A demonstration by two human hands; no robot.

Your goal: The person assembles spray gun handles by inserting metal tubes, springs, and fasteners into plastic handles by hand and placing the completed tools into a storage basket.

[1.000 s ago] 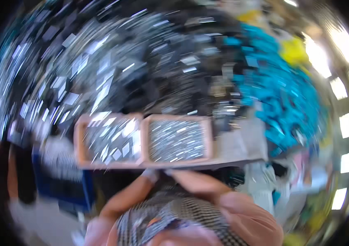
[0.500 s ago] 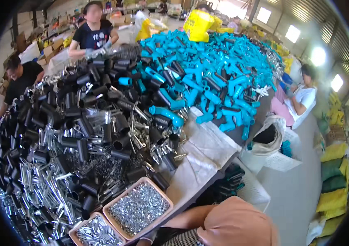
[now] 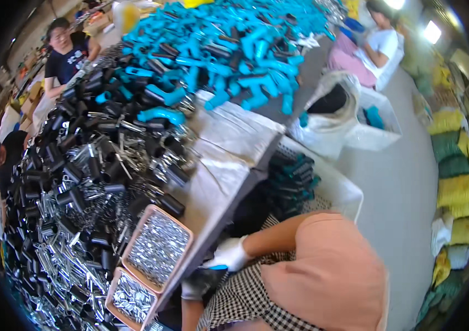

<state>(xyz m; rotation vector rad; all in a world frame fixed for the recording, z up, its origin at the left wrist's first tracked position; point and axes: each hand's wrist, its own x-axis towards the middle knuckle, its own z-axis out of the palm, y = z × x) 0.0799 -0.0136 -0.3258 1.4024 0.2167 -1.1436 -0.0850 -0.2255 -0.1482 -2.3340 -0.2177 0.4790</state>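
At about six o'clock in the head view, the person's two gloved hands meet just under the table edge. The right hand (image 3: 229, 255), in a white glove, is closed round a small bright blue plastic piece (image 3: 217, 267), of which only a sliver shows below the palm. The left hand (image 3: 198, 281), in a dark glove, sits at the seven o'clock side of the right one, touching or almost touching it; whether its fingers grip anything cannot be told. Both rest above a black-and-white checked cloth (image 3: 245, 300) on the person's lap, with a salmon-pink sleeve (image 3: 322, 270) at four o'clock from them.

At ten o'clock from the hands, just beside them on the grey cloth-covered table (image 3: 229, 160), stands a shallow pink rectangular tray of small shiny metal screws (image 3: 157, 248). A second pink tray of silvery metal parts (image 3: 132, 298) touches it at its seven o'clock end.

Further out at ten to eleven o'clock lies a broad heap of black plastic tube handles mixed with bright metal rods (image 3: 80, 171). At twelve o'clock, well apart from the hands, a pile of bright blue plastic fittings (image 3: 229, 49) covers the far table. At one o'clock, below the table edge, a white perforated crate (image 3: 339, 190) holds dark teal handles (image 3: 292, 182). Other people sit along the far sides of the table.
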